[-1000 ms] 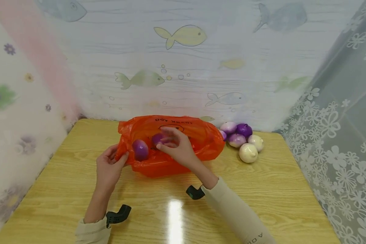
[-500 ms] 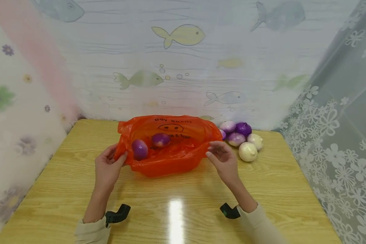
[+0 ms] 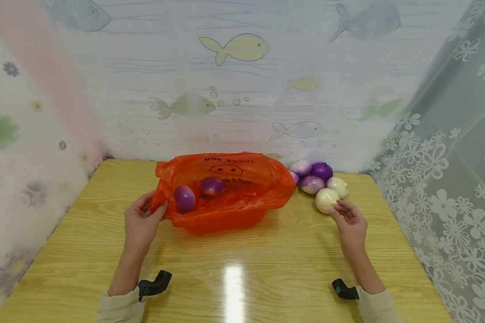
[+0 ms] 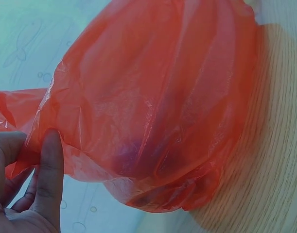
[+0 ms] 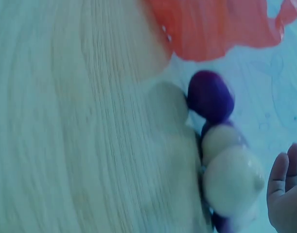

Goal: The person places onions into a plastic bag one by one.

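Note:
An orange-red plastic bag [image 3: 222, 220] lies on its side with its mouth facing me. Inside it sit two purple onions, one onion [image 3: 184, 198] near the left rim and another onion [image 3: 213, 185] further in. My left hand [image 3: 143, 220] pinches the bag's left edge between thumb and fingers; the left wrist view shows the same hold on the bag [image 4: 153, 97]. Over on the right, my right hand [image 3: 351, 224] is at the near white onion [image 3: 327, 200], fingers loosely bent. In the right wrist view the hand [image 5: 287, 194] appears apart from the white onion [image 5: 233, 182].
Behind the near white onion cluster another white onion [image 3: 337, 187] and several purple ones, among them a dark purple onion [image 3: 321, 170]. All stand on the wooden table [image 3: 283, 269], close to the fish-patterned curtain [image 3: 242, 107] at the back.
My right hand has come out of the bag and moved right to the white onion. A purple onion it was at stays in the bag. The left hand keeps its pinch.

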A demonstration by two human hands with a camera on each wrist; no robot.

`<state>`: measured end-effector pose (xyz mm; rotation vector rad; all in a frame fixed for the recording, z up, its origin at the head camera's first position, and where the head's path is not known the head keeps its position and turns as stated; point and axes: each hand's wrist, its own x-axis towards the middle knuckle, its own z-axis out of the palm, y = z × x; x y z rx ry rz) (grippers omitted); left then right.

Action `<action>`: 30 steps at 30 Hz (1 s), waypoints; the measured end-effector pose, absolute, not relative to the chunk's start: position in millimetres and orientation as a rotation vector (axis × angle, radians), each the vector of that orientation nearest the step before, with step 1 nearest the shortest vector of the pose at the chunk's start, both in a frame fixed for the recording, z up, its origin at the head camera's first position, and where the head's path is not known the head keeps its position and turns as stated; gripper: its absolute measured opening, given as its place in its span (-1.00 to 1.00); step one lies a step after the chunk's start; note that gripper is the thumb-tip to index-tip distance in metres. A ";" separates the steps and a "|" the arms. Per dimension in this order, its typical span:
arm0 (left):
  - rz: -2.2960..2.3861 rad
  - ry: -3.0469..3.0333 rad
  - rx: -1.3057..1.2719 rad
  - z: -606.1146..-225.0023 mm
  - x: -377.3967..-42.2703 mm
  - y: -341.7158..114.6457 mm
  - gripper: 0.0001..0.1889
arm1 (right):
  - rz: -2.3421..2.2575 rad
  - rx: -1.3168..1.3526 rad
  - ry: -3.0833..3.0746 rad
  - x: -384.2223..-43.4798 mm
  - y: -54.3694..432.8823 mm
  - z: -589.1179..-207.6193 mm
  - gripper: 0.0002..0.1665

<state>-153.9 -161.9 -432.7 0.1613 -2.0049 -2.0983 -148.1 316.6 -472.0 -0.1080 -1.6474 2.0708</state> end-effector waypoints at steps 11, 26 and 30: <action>-2.090 -2.015 0.181 -431.9 -154.6 -163.3 -0.62 | 1.784 -0.467 -2.060 -164.8 341.8 -474.7 -0.41; -2.090 -2.022 0.206 -429.8 -154.4 -165.8 -0.61 | 1.805 -0.492 -2.367 -179.9 346.0 -483.7 -0.04; -2.116 -2.000 0.194 -430.3 -154.0 -166.3 -0.61 | 1.841 -0.427 -2.426 -183.9 349.3 -486.0 0.02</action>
